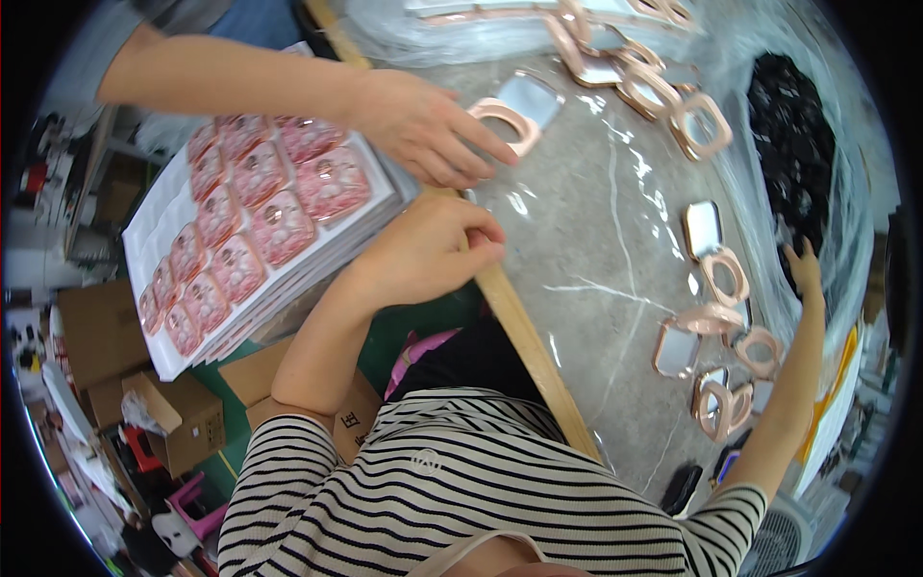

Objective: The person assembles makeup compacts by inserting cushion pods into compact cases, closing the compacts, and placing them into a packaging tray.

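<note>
My left hand (437,248) rests by the wooden table edge (524,337), its fingers curled in; whatever they may hold is hidden. Out at the far right my right hand (803,267) has its fingers apart at the lower end of a heap of glossy black pieces (790,144) in clear plastic. Another person's hand (418,125) reaches in from the upper left, just above my left hand, with fingertips at an open pink compact mirror (508,127). More open compact mirrors (723,277) lie along the right side of the table.
Left of my left hand stands a stack of white trays (154,240) with pink, square decorated pieces (282,228). More compacts (649,91) cluster at the back under plastic film (385,34). Cardboard boxes (187,423) and a pink stool (197,510) stand at lower left; a fan (777,539) is at lower right.
</note>
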Tool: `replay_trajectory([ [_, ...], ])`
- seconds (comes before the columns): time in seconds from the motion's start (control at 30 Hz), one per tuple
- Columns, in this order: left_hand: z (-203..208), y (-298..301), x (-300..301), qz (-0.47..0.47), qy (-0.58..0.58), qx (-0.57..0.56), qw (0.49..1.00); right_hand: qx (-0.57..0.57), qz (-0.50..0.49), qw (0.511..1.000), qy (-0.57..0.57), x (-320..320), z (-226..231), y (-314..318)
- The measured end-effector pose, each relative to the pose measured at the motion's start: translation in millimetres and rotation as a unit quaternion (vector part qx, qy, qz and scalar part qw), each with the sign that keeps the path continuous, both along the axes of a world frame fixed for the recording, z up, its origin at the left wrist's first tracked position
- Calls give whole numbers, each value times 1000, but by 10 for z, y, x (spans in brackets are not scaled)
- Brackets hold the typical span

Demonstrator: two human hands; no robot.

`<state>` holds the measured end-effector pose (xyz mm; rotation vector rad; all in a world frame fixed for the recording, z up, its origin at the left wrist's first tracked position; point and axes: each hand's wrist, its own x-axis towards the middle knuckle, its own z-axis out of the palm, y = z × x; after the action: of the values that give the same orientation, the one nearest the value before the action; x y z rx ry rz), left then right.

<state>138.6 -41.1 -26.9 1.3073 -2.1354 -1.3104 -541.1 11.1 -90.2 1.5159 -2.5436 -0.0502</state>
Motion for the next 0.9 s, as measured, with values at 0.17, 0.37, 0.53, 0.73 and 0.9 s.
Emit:
replay_trajectory([
  [0.17, -395, 30, -806, -167, 49, 43, 984, 76, 14, 996, -35, 178, -4, -196],
  [0.37, -668, -7, -1741, -177, 62, -113, 976, 111, 34, 986, -118, -12, 195, 5],
  [0.53, -505, -121, -2459, -195, 21, 228, 954, 62, 39, 997, 2, 49, 172, 175],
  [0.73, -743, 61, -2804, -64, 130, 381, 913, -40, 8, 997, -58, 390, 241, 1],
  [0.9, -835, 49, -2871, -18, 208, 455, 866, -27, 35, 999, -23, 603, 474, -136],
])
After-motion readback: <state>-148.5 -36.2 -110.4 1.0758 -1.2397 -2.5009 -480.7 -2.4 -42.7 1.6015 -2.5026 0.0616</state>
